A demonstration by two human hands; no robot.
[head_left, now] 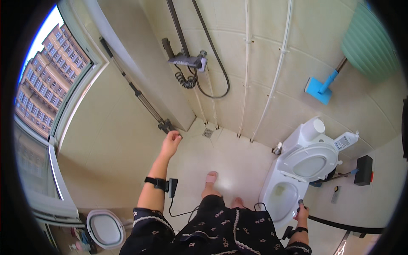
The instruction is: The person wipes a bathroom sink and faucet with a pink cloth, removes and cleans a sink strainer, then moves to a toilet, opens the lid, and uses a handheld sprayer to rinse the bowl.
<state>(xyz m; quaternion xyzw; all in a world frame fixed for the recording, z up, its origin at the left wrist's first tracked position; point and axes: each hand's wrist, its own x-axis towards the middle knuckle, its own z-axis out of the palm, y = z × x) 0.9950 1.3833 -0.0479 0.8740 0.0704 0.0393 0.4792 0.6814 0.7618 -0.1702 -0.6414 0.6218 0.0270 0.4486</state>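
Observation:
My left hand (pixel 171 143) is out in front of me with its fingers curled closed; what it holds, if anything, is hidden. Just past it, the dark head of a long-handled mop (pixel 166 126) rests low by the wall corner, its pole (pixel 136 91) leaning up to the left. At lower right, my right hand (pixel 302 211) is wrapped round a stubby dark grey handle (pixel 301 202), beside the rim of the white toilet (pixel 265 193). The handle's lower part is hidden. The toilet lid (pixel 309 162) stands raised, and a yellowish patch shows inside the bowl.
A white cylinder (pixel 314 127) and a white labelled packet (pixel 346 140) sit on the tank. A blue scrubber (pixel 318 90) and green ribbed basin (pixel 369 42) hang on the right wall. Shower fittings (pixel 187 61) are ahead, a folding basin (pixel 105 228) lower left, the floor drain (pixel 208 133) near the corner.

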